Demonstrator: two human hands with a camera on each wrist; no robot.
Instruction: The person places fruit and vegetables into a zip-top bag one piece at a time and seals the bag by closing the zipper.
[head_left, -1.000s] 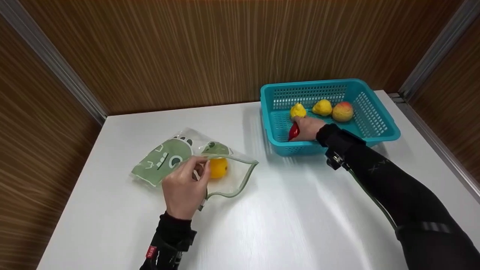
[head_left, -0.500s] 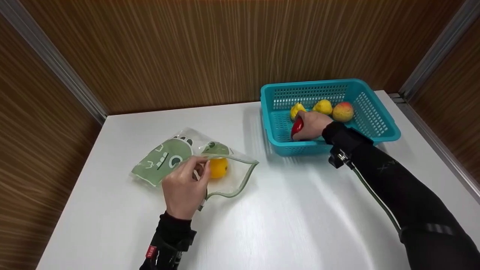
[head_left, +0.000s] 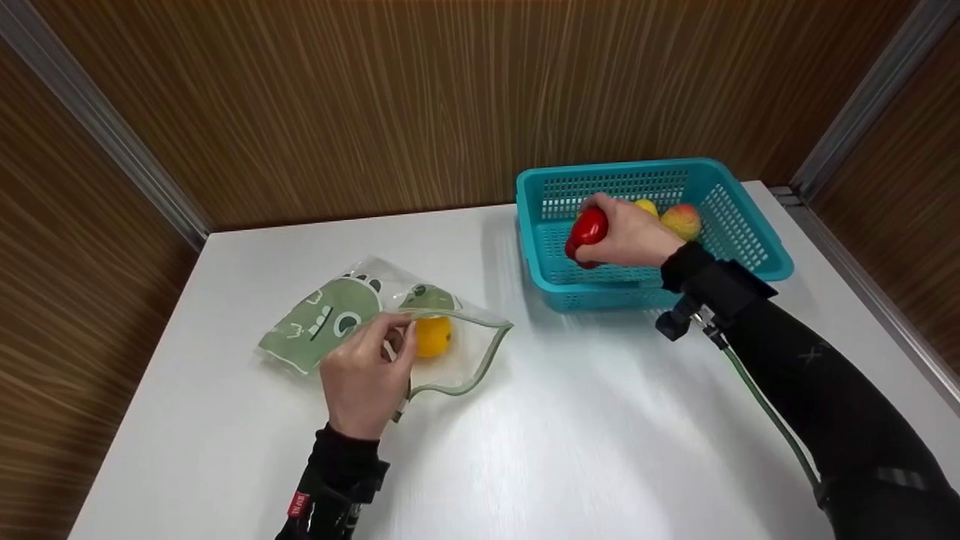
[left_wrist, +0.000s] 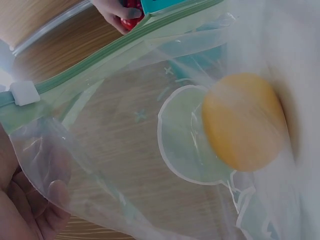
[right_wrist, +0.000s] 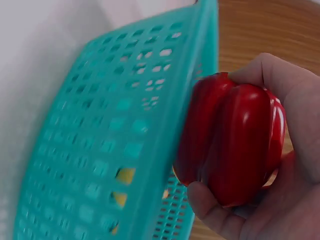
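Observation:
My left hand (head_left: 365,379) pinches the open mouth of a clear zip bag (head_left: 337,319) with green cartoon monster prints. Inside it lies a smooth, round orange-yellow fruit (head_left: 433,337), seen through the plastic in the left wrist view as well. A white slider (left_wrist: 25,93) sits on the bag's green zip strip. My right hand (head_left: 637,234) grips a glossy red bell pepper (right_wrist: 235,140), thumb on one side and fingers round the other. In the head view the pepper overlaps the left part of the teal basket (head_left: 592,289); the right wrist view has it right beside the rim.
A peach (head_left: 682,221) and a yellow fruit (head_left: 646,205) lie in the basket, the latter partly hidden behind my right hand. The white table (head_left: 525,450) is backed by a wood-grain panel (head_left: 360,112), with metal-edged panels at both sides.
The right hand has lifted the bell pepper up from the basket floor, and more of the pepper shows. It now covers a yellow pear-shaped fruit. The left hand and bag stay put.

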